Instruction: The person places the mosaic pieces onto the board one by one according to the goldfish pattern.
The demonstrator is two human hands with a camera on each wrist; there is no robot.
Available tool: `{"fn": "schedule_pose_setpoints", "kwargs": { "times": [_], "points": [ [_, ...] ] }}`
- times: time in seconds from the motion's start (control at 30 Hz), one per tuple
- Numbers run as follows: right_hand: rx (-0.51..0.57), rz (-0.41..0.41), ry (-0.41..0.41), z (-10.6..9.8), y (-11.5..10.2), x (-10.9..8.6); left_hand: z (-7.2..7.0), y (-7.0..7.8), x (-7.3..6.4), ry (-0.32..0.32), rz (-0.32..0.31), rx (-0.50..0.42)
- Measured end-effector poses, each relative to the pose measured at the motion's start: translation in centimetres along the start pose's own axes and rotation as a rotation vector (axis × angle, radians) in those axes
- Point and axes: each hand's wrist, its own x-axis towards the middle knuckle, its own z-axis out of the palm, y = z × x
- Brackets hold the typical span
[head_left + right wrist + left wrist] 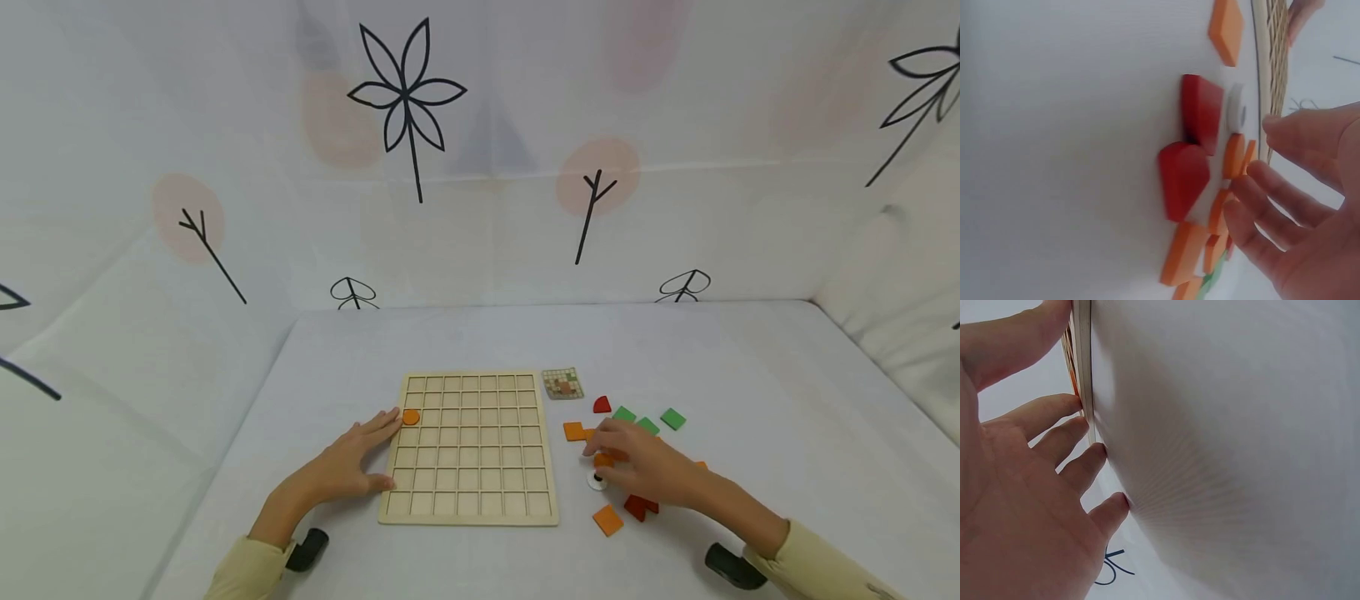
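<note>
A pale wooden grid board (471,447) lies on the table, with an orange disc (411,417) in a cell near its left edge. My left hand (348,462) rests against that left edge, fingers spread, thumb lower down; the left wrist view shows the fingertips (1099,453) along the board's side. My right hand (648,462) hovers low over loose pieces right of the board, thumb and fingers apart. Between them in the head view appears an orange piece (603,459), with a white disc with a black dot (597,481) by the thumb. Red pieces (1184,178) lie near this hand.
A small patterned card (562,383) lies by the board's upper right corner. Green squares (672,418), a red quarter-round piece (602,404) and orange squares (607,521) are scattered around the right hand. A white cloth with plant drawings (487,225) hangs behind the table.
</note>
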Motion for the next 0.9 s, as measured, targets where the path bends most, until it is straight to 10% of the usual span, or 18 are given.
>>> {"fn": "schedule_pose_setpoints", "kwargs": {
  "times": [0.9],
  "points": [
    [0.092, -0.048, 0.074, 0.5, 0.5, -0.4, 0.1, -0.2, 0.1, -0.004, -0.001, -0.031]
  ]
}}
